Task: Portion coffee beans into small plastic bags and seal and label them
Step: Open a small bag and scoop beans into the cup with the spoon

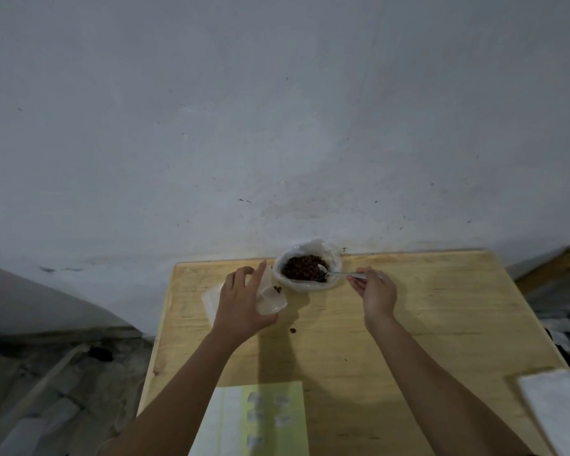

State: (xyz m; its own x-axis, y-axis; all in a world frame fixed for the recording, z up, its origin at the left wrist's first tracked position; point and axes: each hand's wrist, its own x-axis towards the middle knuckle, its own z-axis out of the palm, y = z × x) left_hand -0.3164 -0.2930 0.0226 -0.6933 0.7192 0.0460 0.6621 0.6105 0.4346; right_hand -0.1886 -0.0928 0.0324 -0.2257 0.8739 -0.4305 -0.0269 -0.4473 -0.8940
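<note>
A large clear plastic bag [331, 255] with its rim rolled open stands at the table's far edge, and dark coffee beans [298, 266] fill it. My right hand [374, 291] pinches the handle of a metal spoon [338, 274] whose bowl lies in the beans. My left hand [241, 299] holds a small clear plastic bag [270, 297] just left of the big bag; a few beans show inside it. One loose bean [292, 330] lies on the wooden table [425, 317].
A yellow-green sheet with several white labels [267, 419] lies at the near edge beside white paper [211, 422]. A white pad [560, 409] sits at the near right corner. More clear bags [211, 299] lie under my left hand. A grey wall stands right behind the table.
</note>
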